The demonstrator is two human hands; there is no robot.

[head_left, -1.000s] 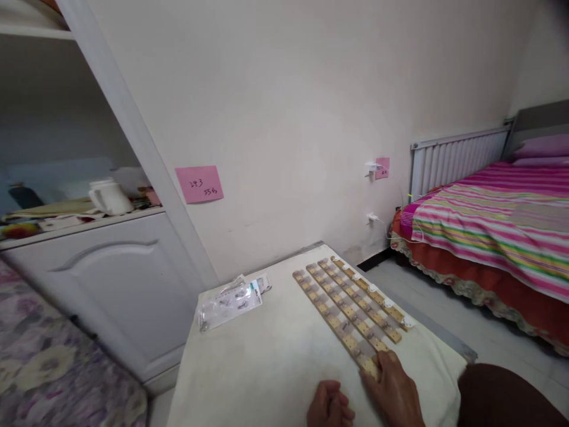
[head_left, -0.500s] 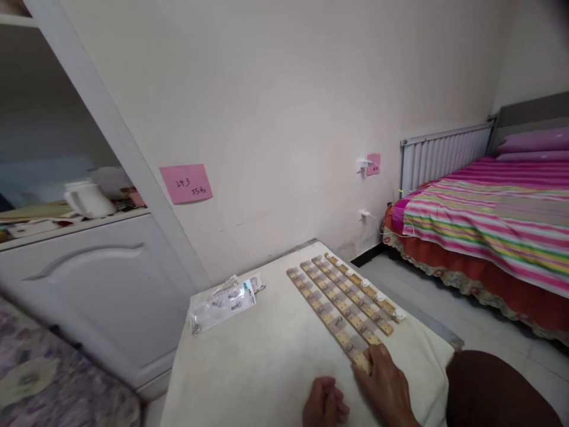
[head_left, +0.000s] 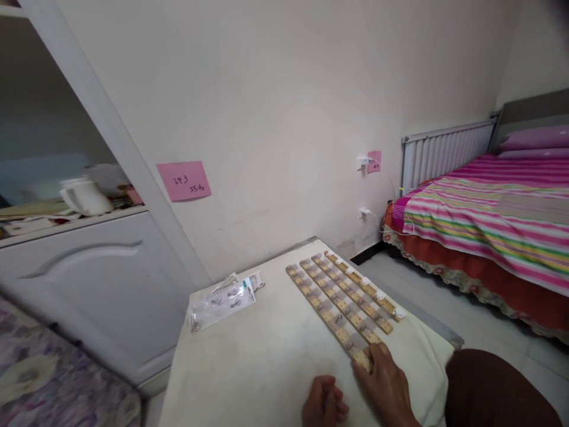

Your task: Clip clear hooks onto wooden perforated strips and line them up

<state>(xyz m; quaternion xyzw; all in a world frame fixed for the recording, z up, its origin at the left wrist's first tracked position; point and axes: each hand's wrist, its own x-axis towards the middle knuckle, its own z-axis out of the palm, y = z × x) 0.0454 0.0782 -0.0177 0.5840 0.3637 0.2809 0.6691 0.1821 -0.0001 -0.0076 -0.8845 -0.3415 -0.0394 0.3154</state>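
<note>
Several long wooden strips with small metal and white fittings lie side by side on a white cloth-covered table. My right hand rests flat with its fingers stretched onto the near end of the strips. My left hand lies just left of it on the cloth, fingers curled into a loose fist; nothing shows in it. A clear plastic packet of small metal parts lies at the table's far left.
A white cupboard with a white jug on its shelf stands left. A pink note sticks to the wall. A radiator and a striped bed fill the right side. My knee is beside the table.
The view has shifted slightly to the right and steadied. Both hands stay in nearly the same place at the near end of the strips.
</note>
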